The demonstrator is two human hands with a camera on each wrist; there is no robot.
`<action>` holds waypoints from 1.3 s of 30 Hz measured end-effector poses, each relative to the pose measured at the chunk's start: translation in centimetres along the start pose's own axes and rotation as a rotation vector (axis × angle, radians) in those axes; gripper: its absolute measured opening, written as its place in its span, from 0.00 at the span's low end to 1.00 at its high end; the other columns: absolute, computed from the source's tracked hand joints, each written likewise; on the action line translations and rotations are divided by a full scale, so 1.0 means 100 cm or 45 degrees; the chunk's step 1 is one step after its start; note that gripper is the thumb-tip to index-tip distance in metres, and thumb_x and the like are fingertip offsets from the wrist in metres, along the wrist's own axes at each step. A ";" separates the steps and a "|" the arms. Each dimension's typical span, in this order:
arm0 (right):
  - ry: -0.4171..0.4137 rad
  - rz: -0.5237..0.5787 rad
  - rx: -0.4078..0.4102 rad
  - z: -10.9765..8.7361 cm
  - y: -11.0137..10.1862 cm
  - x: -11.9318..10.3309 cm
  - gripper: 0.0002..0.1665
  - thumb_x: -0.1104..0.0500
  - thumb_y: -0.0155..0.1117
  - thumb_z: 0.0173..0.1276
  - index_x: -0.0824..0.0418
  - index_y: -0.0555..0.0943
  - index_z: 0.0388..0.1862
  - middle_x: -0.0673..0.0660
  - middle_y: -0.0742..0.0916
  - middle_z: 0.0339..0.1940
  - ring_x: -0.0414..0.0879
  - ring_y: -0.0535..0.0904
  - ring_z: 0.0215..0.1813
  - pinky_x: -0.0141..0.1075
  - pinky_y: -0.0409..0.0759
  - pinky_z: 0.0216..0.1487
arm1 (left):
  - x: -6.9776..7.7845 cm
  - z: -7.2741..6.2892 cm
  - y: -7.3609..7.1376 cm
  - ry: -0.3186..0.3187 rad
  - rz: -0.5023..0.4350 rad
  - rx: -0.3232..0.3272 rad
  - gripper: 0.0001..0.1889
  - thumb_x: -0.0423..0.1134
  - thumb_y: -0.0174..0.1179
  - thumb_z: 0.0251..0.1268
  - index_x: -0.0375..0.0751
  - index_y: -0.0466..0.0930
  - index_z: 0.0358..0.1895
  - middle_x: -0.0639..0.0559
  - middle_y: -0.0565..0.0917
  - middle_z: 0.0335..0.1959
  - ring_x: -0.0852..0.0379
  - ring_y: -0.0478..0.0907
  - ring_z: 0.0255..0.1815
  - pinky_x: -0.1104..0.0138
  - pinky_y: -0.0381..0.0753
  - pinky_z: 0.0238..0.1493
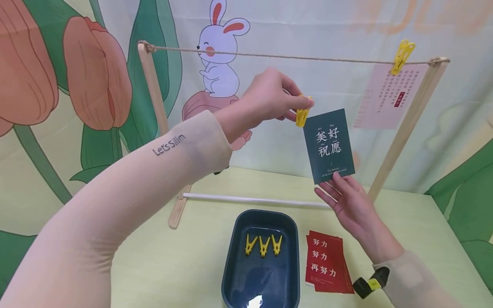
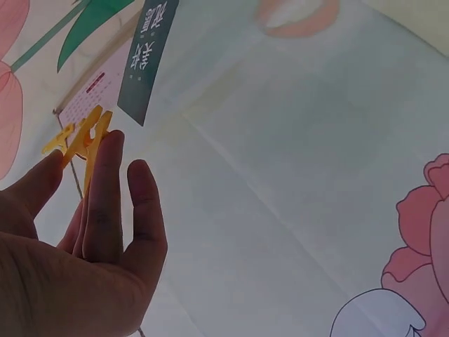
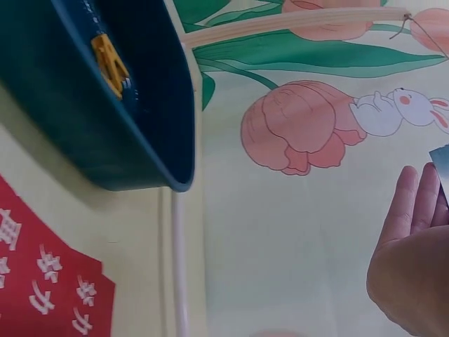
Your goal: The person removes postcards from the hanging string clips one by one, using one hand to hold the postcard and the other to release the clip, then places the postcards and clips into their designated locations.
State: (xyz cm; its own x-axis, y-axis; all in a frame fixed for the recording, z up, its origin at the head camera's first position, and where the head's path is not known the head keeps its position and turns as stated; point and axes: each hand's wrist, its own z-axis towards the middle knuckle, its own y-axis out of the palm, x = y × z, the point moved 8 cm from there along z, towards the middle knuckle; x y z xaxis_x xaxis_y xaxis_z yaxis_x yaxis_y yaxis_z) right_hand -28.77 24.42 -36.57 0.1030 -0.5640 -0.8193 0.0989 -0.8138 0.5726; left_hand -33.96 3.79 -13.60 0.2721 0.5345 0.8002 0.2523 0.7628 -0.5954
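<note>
In the head view my left hand [image 1: 271, 96] pinches a yellow clothespin [image 1: 302, 116] between thumb and fingers, below the rope. The left wrist view shows this clothespin [image 2: 88, 140] at the fingertips, pointing toward the card. My right hand [image 1: 348, 201] holds a dark green card [image 1: 329, 145] with white Chinese characters by its lower edge, thumb in front and fingers behind. The card is slightly tilted, its upper left corner close to the clothespin. In the right wrist view the right hand [image 3: 414, 246] shows at the right edge, with just a corner of the card in sight.
A rope [image 1: 269, 55] spans two wooden posts. A yellow clothespin [image 1: 402, 57] holds a pink card [image 1: 385, 98] on it at the right. On the table, a dark blue tray [image 1: 262, 282] contains three yellow clothespins [image 1: 263, 246], and red cards [image 1: 327, 263] lie right of it.
</note>
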 end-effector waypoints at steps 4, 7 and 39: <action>0.015 -0.015 0.010 -0.006 -0.004 0.006 0.19 0.57 0.61 0.83 0.47 0.80 0.69 0.49 0.92 0.55 0.44 0.91 0.56 0.39 0.86 0.59 | -0.014 -0.004 0.004 -0.018 -0.020 -0.027 0.14 0.48 0.74 0.70 0.42 0.92 0.46 0.50 0.92 0.43 0.58 0.92 0.37 0.63 0.87 0.48; 0.019 -0.038 0.017 -0.010 -0.008 0.009 0.20 0.56 0.60 0.84 0.46 0.78 0.71 0.49 0.91 0.56 0.44 0.90 0.57 0.39 0.86 0.60 | -0.025 -0.007 0.007 -0.042 -0.057 -0.030 0.12 0.48 0.75 0.69 0.43 0.91 0.45 0.50 0.92 0.41 0.57 0.92 0.38 0.62 0.88 0.48; 0.414 -0.332 0.323 -0.076 -0.081 0.075 0.30 0.50 0.63 0.83 0.47 0.67 0.79 0.44 0.91 0.54 0.46 0.90 0.59 0.38 0.84 0.63 | -0.138 -0.036 0.065 -0.264 -0.062 -0.231 0.15 0.45 0.76 0.67 0.37 0.89 0.47 0.45 0.90 0.42 0.52 0.93 0.39 0.59 0.91 0.48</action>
State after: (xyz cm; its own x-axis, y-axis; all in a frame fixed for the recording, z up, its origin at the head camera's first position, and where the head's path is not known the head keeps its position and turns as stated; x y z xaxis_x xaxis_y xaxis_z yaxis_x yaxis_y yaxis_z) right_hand -21.26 27.85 -47.09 0.4150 -0.2966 -0.8601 -0.0778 -0.9535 0.2913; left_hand -32.74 0.06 -28.73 0.0643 0.5762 0.8148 0.4280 0.7217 -0.5441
